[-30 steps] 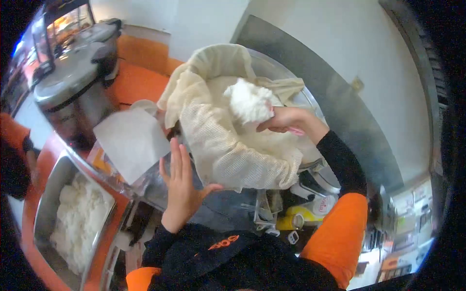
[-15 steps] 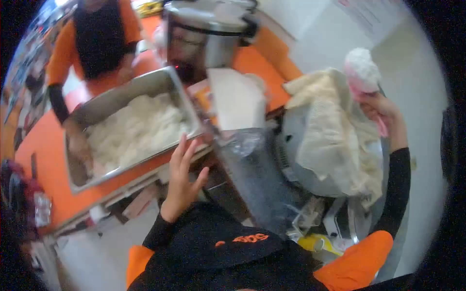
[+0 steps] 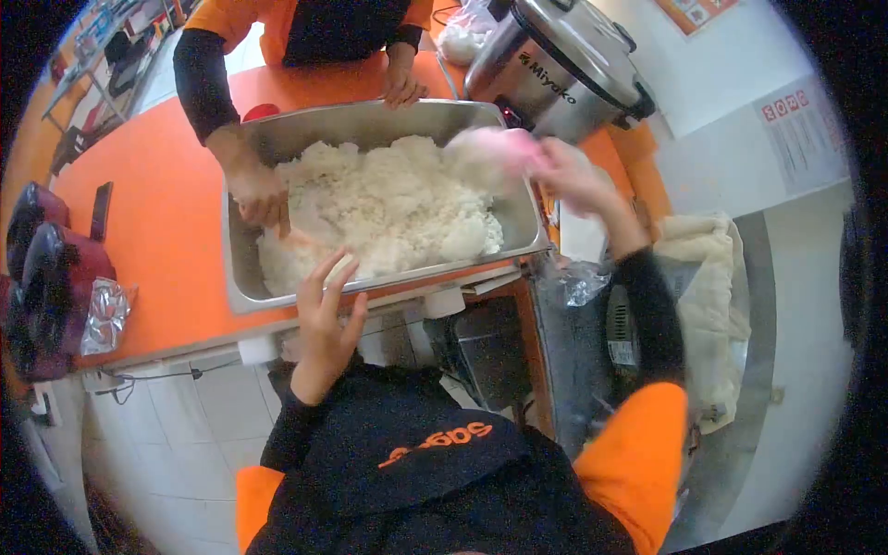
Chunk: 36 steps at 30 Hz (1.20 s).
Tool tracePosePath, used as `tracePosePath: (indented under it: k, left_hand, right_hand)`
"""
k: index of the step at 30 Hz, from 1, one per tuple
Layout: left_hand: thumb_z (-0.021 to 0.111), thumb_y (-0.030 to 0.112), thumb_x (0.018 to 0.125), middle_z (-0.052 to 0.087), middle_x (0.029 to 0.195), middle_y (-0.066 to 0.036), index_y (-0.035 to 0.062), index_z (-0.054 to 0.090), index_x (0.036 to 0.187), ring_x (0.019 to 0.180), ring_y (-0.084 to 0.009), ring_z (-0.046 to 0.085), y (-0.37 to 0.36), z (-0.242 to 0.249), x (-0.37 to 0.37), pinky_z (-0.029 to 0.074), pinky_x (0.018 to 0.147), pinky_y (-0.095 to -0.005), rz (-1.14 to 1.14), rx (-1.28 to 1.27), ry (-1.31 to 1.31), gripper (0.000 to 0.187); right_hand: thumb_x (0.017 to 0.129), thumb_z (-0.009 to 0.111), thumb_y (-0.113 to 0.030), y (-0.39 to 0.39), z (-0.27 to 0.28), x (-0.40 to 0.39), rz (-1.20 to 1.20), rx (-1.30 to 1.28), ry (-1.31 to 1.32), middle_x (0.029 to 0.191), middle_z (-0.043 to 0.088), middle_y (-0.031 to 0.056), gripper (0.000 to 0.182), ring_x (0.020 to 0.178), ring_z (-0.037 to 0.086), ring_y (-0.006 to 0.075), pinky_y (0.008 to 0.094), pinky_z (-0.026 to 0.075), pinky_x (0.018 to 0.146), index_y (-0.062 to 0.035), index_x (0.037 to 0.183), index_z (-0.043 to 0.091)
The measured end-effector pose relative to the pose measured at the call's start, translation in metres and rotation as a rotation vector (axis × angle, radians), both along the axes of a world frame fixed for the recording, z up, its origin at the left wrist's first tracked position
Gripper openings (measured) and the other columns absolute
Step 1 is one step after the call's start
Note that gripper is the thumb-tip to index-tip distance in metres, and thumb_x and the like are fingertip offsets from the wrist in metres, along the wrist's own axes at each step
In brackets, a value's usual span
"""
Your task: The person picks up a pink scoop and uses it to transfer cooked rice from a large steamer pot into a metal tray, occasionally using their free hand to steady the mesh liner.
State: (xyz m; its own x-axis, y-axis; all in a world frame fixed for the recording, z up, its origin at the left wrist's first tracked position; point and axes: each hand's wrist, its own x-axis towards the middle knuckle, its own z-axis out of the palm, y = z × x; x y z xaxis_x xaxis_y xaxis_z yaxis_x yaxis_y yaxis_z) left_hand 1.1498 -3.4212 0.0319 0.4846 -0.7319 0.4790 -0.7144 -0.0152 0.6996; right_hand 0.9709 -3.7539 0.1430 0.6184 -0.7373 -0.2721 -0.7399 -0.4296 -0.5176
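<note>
My right hand (image 3: 581, 178) grips a pink rice paddle (image 3: 511, 150) over the right end of a deep metal tray (image 3: 242, 268). Motion smears the paddle, and the pale mass at its far end looks like rice. Cooked white rice (image 3: 388, 208) lies heaped across the tray. Just in front of the tray's near rim, my left hand (image 3: 324, 338) is open with its fingers spread, holding nothing. Across the counter, a co-worker's hand (image 3: 257, 192) reaches into the rice at the tray's left side, near a pinkish tool. Their other hand (image 3: 402, 81) rests at the far rim.
A steel rice cooker (image 3: 555, 69) stands behind the tray on the orange counter (image 3: 166, 250). Dark red lidded containers (image 3: 65, 287) and crumpled foil (image 3: 106, 316) sit at the left. To the right is a cloth-draped container (image 3: 708, 314). A dark bin (image 3: 486, 347) is below.
My right hand has swung the paddle left, from beside the cloth-covered container to over the tray. The view has turned right and shows the tray more centrally. My left hand stays open.
</note>
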Motion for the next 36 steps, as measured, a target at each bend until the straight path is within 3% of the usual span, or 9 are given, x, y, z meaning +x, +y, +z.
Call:
tracePosePath:
  k: [3,5,11,14,16,26,29,32,36]
  left_hand:
    - [0.061,0.005,0.075,0.049,0.122,-0.014,0.0064,0.053,0.117,0.113,-0.0317,0.046,0.012,-0.002,0.008,0.035,0.095,-0.0410,0.005,0.019,0.092,0.043]
    - [0.061,0.004,0.074,0.049,0.121,-0.014,0.0062,0.053,0.116,0.112,-0.0321,0.046,0.018,-0.002,0.014,0.035,0.095,-0.0409,0.006,0.025,0.128,0.043]
    - [0.060,0.001,0.073,0.051,0.119,-0.014,0.0059,0.054,0.114,0.110,-0.0322,0.047,0.017,-0.002,0.024,0.035,0.094,-0.0403,-0.036,-0.004,0.145,0.041]
    - [0.060,0.001,0.073,0.051,0.119,-0.014,0.0058,0.054,0.113,0.109,-0.0320,0.047,0.009,0.003,0.021,0.036,0.093,-0.0400,-0.080,-0.011,0.122,0.040]
    - [0.060,0.001,0.073,0.051,0.119,-0.013,0.0058,0.055,0.113,0.109,-0.0319,0.047,0.001,0.007,0.013,0.036,0.093,-0.0400,-0.111,-0.014,0.144,0.040]
    - [0.058,-0.004,0.078,0.057,0.109,-0.015,0.0023,0.056,0.108,0.101,-0.0313,0.054,-0.046,0.005,-0.064,0.042,0.089,-0.0394,-0.391,-0.219,0.142,0.031]
    - [0.058,-0.003,0.079,0.057,0.108,-0.015,0.0021,0.056,0.108,0.101,-0.0316,0.054,-0.077,0.017,-0.108,0.042,0.089,-0.0398,-0.480,-0.260,0.161,0.030]
    - [0.064,0.004,0.077,0.055,0.111,-0.016,0.0018,0.054,0.111,0.104,-0.0331,0.052,-0.119,0.040,-0.165,0.041,0.090,-0.0407,-0.545,-0.345,0.085,0.035]
    - [0.071,0.021,0.072,0.048,0.122,-0.018,0.0023,0.049,0.120,0.113,-0.0334,0.045,-0.171,0.073,-0.259,0.036,0.095,-0.0415,-0.738,-0.418,0.177,0.056]
  right_hand:
    - [0.083,0.054,-0.016,-0.012,-0.137,0.039,0.547,-0.726,-0.140,0.084,0.058,0.0186,0.052,0.077,0.059,0.0340,0.0400,0.048,0.070,-0.0137,0.131,0.036]
    - [0.083,0.052,-0.014,0.032,-0.105,0.063,0.266,-0.601,0.105,0.092,0.059,0.0219,0.056,0.082,0.058,0.0388,0.0421,0.047,0.074,-0.0171,0.135,0.034]
    - [0.083,0.052,-0.012,0.049,0.006,0.046,0.086,-0.551,0.006,0.106,0.058,0.0205,0.045,0.089,0.059,0.0334,0.0382,0.047,0.078,-0.0171,0.127,0.048]
    - [0.080,0.052,-0.013,0.027,-0.097,0.033,0.442,-0.404,-0.169,0.102,0.060,0.0201,0.040,0.092,0.059,0.0344,0.0384,0.047,0.078,-0.0166,0.120,0.053]
    - [0.080,0.050,-0.014,0.057,-0.118,0.059,0.200,-0.585,-0.003,0.095,0.062,0.0201,0.040,0.089,0.060,0.0358,0.0422,0.047,0.076,-0.0176,0.121,0.051]
    - [0.088,0.047,-0.036,0.063,0.113,-0.091,-0.146,-0.770,-0.113,0.079,0.061,0.0225,0.037,0.072,0.060,0.0387,0.0469,0.047,0.066,-0.0118,0.116,0.048]
    - [0.093,0.041,-0.031,0.099,0.195,-0.181,-0.334,-0.823,-0.165,0.097,0.059,0.0196,0.035,0.081,0.060,0.0306,0.0382,0.048,0.070,-0.0042,0.115,0.043]
    - [0.095,0.039,-0.026,0.132,0.262,-0.237,-0.825,-0.773,-0.087,0.107,0.057,0.0177,0.036,0.086,0.059,0.0229,0.0307,0.050,0.072,-0.0006,0.121,0.040]
    - [0.094,0.039,-0.028,0.081,0.266,-0.421,-0.825,-1.027,0.346,0.101,0.059,0.0179,0.033,0.084,0.060,0.0249,0.0345,0.049,0.068,-0.0047,0.117,0.042]
